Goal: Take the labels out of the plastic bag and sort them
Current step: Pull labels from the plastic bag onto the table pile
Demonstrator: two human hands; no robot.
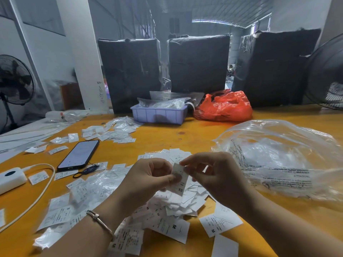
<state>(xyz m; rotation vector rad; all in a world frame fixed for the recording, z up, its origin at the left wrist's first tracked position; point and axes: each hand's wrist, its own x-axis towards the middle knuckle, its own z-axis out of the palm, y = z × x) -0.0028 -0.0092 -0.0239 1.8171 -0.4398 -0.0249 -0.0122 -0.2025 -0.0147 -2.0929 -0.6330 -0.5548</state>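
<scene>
Nearest us lie loose white size labels (178,229) marked M and S, spilling into a heap on the yellow table (194,134) under our wrists. Just above that heap we hold one XS label (179,179) between both hands: our left hand (148,179) pinches its near-left edge between thumb and curled fingers, and our right hand (213,175) pinches its upper end with fingertips. We judge that we are reading the size before placing it, so we should keep the strip taut and the printed letters facing us, and release it only over a pile of matching size, since the heap below mixes sizes. To the left, small clear sleeves (89,184) with labels inside are scattered near a black phone (78,154) and a white charger box (11,179) with its cable. To the right, the large clear plastic bag (282,160) lies crumpled and looks nearly emptied, though its folds hide the inside. Farther back sit more labels in a loose group (111,132), then a lilac tray (159,114) of packets beside an orange-red bag (224,106), with black wrapped bales (198,64) behind.
</scene>
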